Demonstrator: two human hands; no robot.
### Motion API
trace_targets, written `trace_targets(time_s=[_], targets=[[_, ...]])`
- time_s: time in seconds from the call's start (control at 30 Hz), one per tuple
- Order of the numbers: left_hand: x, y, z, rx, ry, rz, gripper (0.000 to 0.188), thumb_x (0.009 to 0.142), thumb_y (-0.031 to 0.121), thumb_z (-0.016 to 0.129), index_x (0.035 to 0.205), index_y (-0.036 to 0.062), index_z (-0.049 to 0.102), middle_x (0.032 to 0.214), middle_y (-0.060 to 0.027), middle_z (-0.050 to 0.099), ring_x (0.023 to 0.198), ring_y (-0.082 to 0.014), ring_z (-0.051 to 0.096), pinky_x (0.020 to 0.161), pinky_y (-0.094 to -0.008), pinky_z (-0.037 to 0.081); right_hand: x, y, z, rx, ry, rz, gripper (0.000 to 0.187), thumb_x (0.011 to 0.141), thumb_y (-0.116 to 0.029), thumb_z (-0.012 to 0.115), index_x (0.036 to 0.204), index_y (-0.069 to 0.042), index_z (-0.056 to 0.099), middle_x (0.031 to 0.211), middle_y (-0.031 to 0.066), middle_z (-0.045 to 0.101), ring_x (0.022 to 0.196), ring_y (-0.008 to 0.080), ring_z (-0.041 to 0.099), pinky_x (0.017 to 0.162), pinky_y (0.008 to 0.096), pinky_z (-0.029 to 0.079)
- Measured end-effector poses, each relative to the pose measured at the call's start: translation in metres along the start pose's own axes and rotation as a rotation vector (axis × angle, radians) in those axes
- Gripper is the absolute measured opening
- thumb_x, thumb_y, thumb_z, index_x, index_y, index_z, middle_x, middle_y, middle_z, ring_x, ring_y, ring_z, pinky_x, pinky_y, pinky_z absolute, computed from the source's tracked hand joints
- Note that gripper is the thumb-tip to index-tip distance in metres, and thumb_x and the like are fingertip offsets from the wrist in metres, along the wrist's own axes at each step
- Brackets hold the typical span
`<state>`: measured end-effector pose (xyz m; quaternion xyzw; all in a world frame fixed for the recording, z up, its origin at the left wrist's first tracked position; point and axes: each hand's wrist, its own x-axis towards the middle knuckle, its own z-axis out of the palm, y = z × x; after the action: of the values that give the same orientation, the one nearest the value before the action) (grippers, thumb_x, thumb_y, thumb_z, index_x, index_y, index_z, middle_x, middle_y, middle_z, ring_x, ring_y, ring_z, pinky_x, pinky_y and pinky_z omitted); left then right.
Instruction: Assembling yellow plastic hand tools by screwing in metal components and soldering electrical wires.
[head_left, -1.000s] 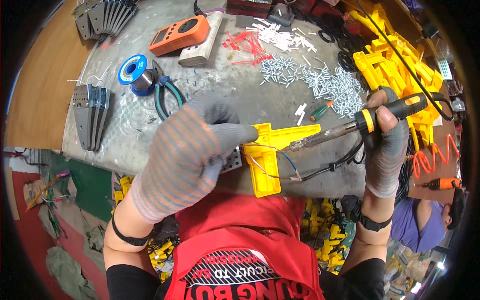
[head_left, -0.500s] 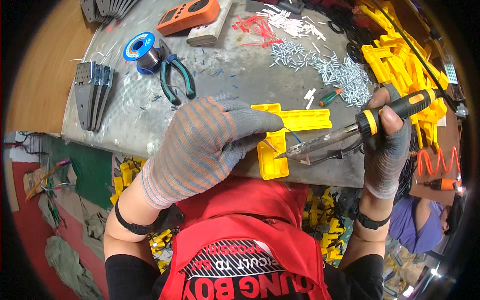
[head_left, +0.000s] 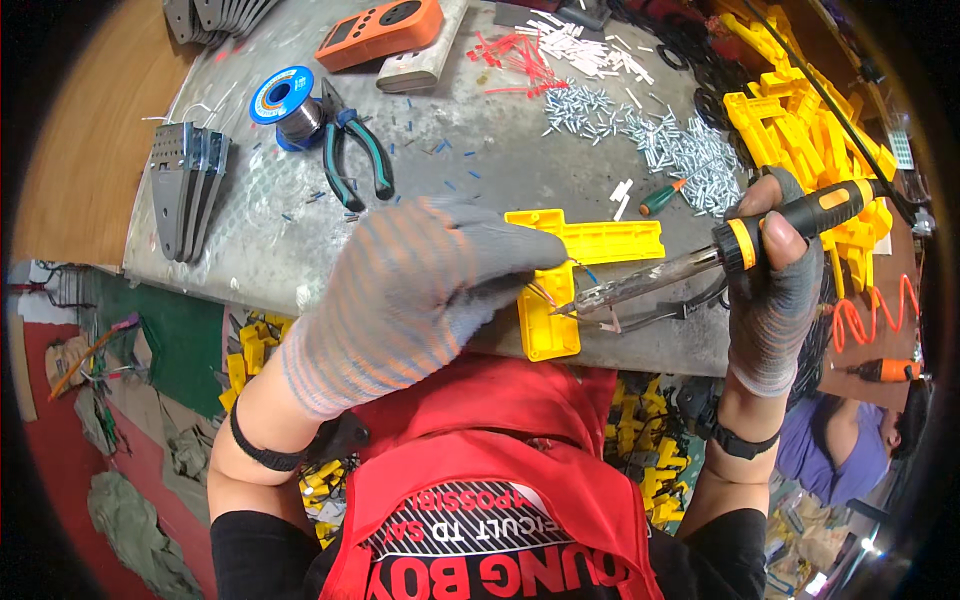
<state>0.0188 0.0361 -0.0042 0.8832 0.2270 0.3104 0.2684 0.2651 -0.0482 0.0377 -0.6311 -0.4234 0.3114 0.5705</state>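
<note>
Left fingers [head_left: 525,250] have shifted rightward over the yellow housing [head_left: 550,335], grip unclear; right fingers [head_left: 784,240] clasp the soldering iron [head_left: 737,245].

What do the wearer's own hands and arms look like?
Left hand: grey knit glove with orange stripes, thin black band on the forearm. Right hand: grey knit glove with fainter stripes, thumb tip bare, wider black strap below. Both arms: short black fabric sleeves.

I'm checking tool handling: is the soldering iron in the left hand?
No, the right hand grips the soldering iron by its black handle.
</note>
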Motion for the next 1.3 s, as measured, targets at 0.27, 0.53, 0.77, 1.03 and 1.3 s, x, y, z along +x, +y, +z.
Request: trace_targets(time_s=[0.27,0.53,0.77,1.03,1.3], targets=[[-0.037,-0.018,-0.030,0.356,0.096,-0.248,0.022,0.071,0.005,0.070,0.092,0.0076,0.071,0.084,-0.0100,0.066,0.082,-0.0289,0.065,0.073,-0.0365,0.049,0.001,0.006,0.001,0.025,0.148,-0.037,0.039,0.082,-0.039,0.061,0.100,-0.004,0.055,0.083,-0.0004,0.048,0.077,0.0080,0.047,0.069,0.0201,0.035],[-0.007,0.011,-0.003,0.190,-0.219,-0.060,0.020,0.073,0.018,0.067,0.093,0.0128,0.065,0.089,-0.0066,0.062,0.087,-0.0284,0.061,0.075,-0.0403,0.049,0.042,0.004,-0.027,0.109,0.152,-0.145,0.021,0.092,-0.025,0.058,0.103,-0.007,0.060,0.077,-0.0048,0.051,0.059,0.0035,0.044,0.054,0.0171,0.034],[0.000,0.008,0.032,0.191,-0.092,0.181,0.012,0.074,0.019,0.066,0.085,0.0154,0.067,0.085,-0.0003,0.065,0.082,-0.0218,0.063,0.070,-0.0377,0.048,0.145,0.002,0.027,0.086,-0.009,-0.442,0.021,0.089,-0.011,0.064,0.109,-0.005,0.060,0.093,-0.0002,0.062,0.084,0.0071,0.057,0.075,0.0222,0.047],[0.024,0.015,0.032,0.322,0.025,0.235,0.013,0.073,0.019,0.067,0.084,0.0152,0.065,0.077,-0.0002,0.064,0.076,-0.0217,0.062,0.068,-0.0362,0.049,0.302,0.117,0.023,-0.099,0.113,-0.165,0.022,0.085,-0.010,0.060,0.106,-0.009,0.064,0.107,0.0164,0.064,0.101,0.0280,0.065,0.080,0.0386,0.053],[0.018,0.001,0.020,0.292,0.019,0.231,0.025,0.075,0.020,0.073,0.096,0.0074,0.065,0.086,-0.0093,0.064,0.084,-0.0296,0.061,0.073,-0.0416,0.047,0.096,0.020,0.000,-0.523,-0.824,0.199,0.050,0.093,-0.045,0.058,0.125,-0.006,0.061,0.107,0.0157,0.069,0.105,0.0260,0.065,0.093,0.0355,0.048]])
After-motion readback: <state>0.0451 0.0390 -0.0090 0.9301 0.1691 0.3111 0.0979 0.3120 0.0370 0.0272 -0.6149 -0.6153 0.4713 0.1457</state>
